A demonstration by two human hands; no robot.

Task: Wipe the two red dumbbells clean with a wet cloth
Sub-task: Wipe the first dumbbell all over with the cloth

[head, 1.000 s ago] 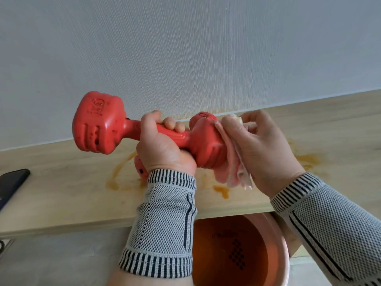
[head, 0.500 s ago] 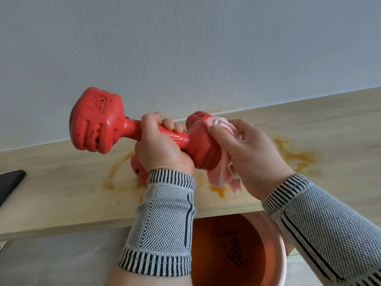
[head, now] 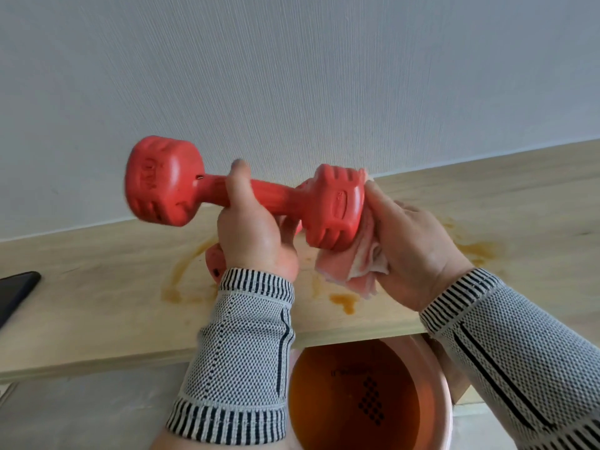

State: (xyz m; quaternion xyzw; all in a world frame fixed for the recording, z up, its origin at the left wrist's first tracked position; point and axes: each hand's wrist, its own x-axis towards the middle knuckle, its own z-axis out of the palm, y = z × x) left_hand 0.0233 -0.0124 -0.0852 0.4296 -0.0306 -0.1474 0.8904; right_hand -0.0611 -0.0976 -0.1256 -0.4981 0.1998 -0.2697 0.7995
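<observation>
Dumbbell, red and held level in the air above a pale wooden shelf along a white wall, is gripped by its handle in the left hand. At its right-hand head, the right hand clutches a pink wet cloth against the end face. Below the shelf's near edge sits a pink basin of orange-brown water. Orange stains mark the wood. Behind the left wrist, part of the second red dumbbell lies on the shelf. A dark object rests at far left.
</observation>
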